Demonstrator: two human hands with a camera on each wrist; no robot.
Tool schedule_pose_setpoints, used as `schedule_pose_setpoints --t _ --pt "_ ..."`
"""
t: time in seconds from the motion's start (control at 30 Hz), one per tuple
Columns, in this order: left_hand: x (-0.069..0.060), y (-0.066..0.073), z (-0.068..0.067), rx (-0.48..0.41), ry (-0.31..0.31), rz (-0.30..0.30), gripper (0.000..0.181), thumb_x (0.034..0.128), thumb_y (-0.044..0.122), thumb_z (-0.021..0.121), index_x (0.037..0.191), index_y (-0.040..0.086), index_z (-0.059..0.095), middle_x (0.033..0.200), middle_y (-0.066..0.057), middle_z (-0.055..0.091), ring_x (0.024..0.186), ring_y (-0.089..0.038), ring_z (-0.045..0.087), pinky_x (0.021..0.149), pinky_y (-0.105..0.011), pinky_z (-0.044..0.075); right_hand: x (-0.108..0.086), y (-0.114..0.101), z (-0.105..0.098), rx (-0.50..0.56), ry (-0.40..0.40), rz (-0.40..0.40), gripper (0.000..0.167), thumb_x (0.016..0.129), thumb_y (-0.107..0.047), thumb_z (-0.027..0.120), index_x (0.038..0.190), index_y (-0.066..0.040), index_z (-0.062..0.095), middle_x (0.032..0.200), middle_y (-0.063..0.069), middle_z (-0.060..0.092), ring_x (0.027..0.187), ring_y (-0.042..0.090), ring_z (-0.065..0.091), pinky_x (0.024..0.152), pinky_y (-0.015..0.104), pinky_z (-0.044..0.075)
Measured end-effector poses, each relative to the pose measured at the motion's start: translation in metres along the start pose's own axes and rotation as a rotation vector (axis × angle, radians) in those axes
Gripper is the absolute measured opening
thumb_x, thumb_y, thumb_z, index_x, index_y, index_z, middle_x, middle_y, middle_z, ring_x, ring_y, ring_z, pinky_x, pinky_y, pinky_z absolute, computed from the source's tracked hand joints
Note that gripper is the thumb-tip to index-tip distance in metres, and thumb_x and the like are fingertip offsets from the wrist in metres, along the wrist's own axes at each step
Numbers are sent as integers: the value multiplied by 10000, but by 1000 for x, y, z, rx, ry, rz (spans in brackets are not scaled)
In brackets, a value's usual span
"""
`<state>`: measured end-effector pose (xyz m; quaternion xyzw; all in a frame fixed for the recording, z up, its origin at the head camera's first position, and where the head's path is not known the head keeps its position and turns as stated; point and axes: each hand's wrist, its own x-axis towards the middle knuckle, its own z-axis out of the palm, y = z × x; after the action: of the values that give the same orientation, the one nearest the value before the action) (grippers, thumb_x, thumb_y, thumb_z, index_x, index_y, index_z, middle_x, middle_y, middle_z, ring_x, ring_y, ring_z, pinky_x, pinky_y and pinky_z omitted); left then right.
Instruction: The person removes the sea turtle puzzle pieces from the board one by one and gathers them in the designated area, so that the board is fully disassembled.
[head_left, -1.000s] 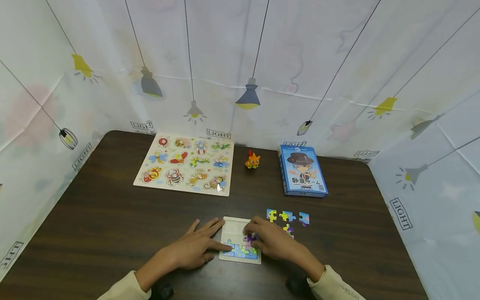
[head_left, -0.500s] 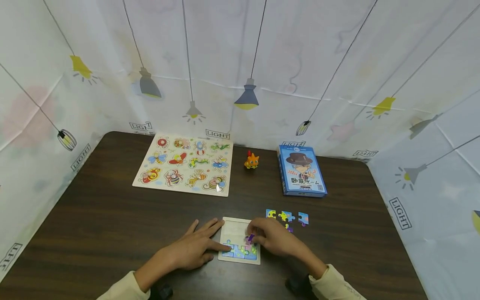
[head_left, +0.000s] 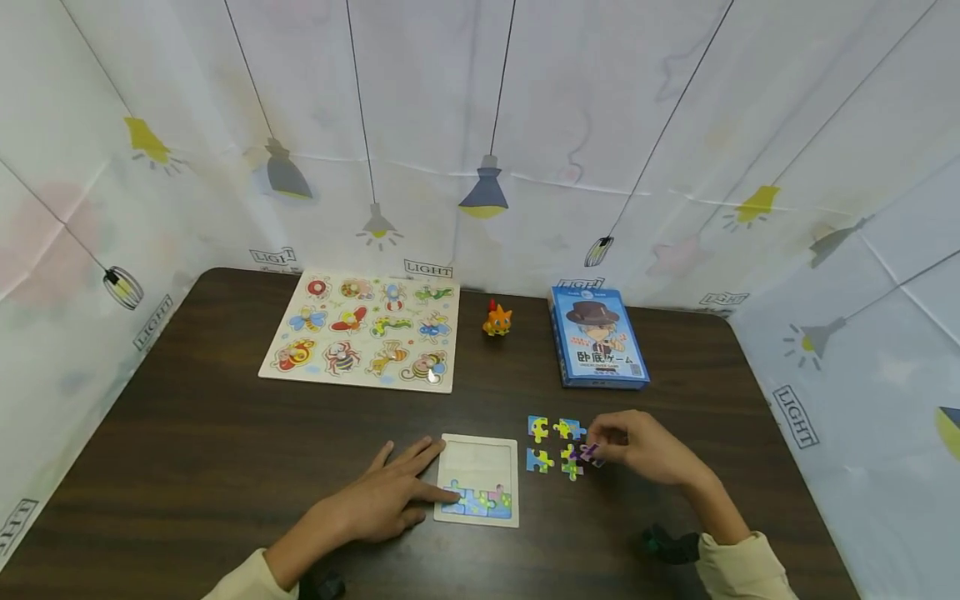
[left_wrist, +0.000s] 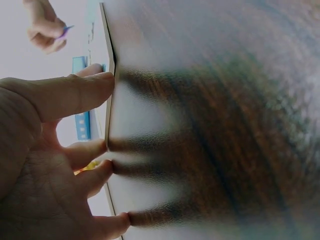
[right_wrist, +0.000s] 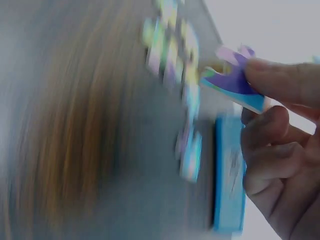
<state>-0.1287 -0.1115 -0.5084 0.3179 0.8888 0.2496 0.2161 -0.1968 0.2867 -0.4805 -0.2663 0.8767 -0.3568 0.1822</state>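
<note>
A small wooden puzzle tray (head_left: 513,479) lies near the front of the table, with a row of joined jigsaw pieces (head_left: 477,503) along its near side. My left hand (head_left: 375,500) rests at the tray's left edge, fingers spread, its index finger touching the leftmost pieces. In the left wrist view that hand's fingertips (left_wrist: 102,167) sit along the tray's edge. To the right, my right hand (head_left: 648,450) pinches a purple jigsaw piece (right_wrist: 232,80) between thumb and fingers, above the table. Beside it lie several loose jigsaw pieces (head_left: 539,460), blurred in the right wrist view.
At the back left lies a board of insect pictures (head_left: 360,333). A small orange toy figure (head_left: 497,321) stands right of it. A blue game box (head_left: 600,337) lies at the back right. A printed curtain (head_left: 420,125) hangs behind the dark wooden table (head_left: 225,467).
My right hand has lifted the purple piece from the tray and carried it right, beside the loose pieces. My left hand stays on the tray. The head view has shifted slightly.
</note>
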Motion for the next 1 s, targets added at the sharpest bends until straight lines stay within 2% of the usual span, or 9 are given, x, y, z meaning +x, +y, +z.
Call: schedule_pose_setpoints --t 0.1,0.23,0.43,0.63,0.87,1.0 --pt "-1 0 -1 6 5 -2 454 990 175 687 1394 378 645 1695 -96 196 1560 -336 136 1169 -726 77 -8 13 -8 -41 -47 33 141 958 -6 677 875 -120 677 791 -42 616 693 67 549 614 264 490" --pt "-2 0 -1 8 6 0 454 991 181 687 1393 388 643 1695 -92 200 1560 -334 138 1170 -724 81 -10 19 -3 -91 -78 37 150 928 9 703 871 -126 675 780 -62 592 679 48 519 590 252 470" --pt "-1 0 0 1 10 10 460 990 177 687 1396 388 640 1697 -86 192 1561 -330 132 1169 -725 80 -10 19 9 -238 -9 37 158 882 16 750 911 -131 700 826 -72 567 725 46 499 611 263 461" --pt "-1 0 0 -1 10 8 462 986 172 692 1392 387 644 1695 -94 198 1560 -338 134 1164 -733 79 -9 13 15 -366 6 72 171 866 11 766 940 -137 724 842 -90 575 737 44 516 622 272 476" --pt "-1 0 2 -2 28 15 470 965 144 712 1380 359 662 1686 -114 223 1554 -344 162 1155 -744 97 -11 13 21 -389 91 92 256 838 31 798 1021 -106 679 893 -47 610 788 97 567 659 336 511" --pt "-1 0 2 -6 30 14 466 964 144 714 1377 354 666 1685 -116 225 1554 -348 161 1153 -746 98 -12 13 23 -388 128 152 310 821 -9 835 1046 -96 640 912 -25 604 813 127 573 670 357 513"
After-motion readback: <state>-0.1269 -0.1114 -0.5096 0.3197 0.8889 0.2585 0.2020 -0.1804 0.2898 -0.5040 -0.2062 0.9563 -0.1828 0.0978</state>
